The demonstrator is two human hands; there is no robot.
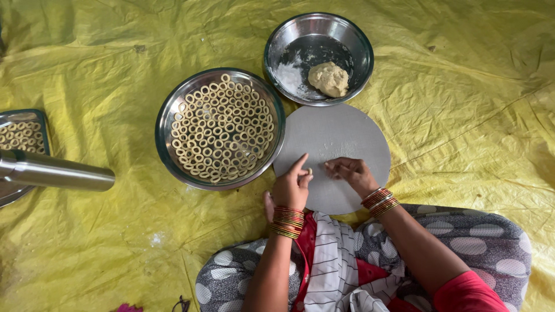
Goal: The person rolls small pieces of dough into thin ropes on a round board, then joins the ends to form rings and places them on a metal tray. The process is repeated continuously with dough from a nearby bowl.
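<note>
Both wrists, ringed with red and gold bangles, reach forward from a lap in grey spotted cloth onto a round grey rolling board (332, 136). On the board's near left part lies a small pale ring of dough (310, 171), caught between the two hands. Left hand (291, 188): index finger stretched out and pointing up the board, thumb tip touching the dough ring, remaining fingers curled in. Right hand (351, 173): fingers pressed together and bent toward the ring, tips just beside it; whether they actually touch it cannot be told.

Left of the board, touching its edge, sits a wide round steel bowl (167, 118) filled with many dough rings in one layer. Beyond the board stands a smaller steel bowl (360, 43) holding a lump of pale dough (329, 78) and a dusting of flour. Far left of the board, a steel cylinder (55, 171) lies across a steel tray (40, 115) with more rings. Yellow plastic sheeting (462, 104) spreads beneath everything.
</note>
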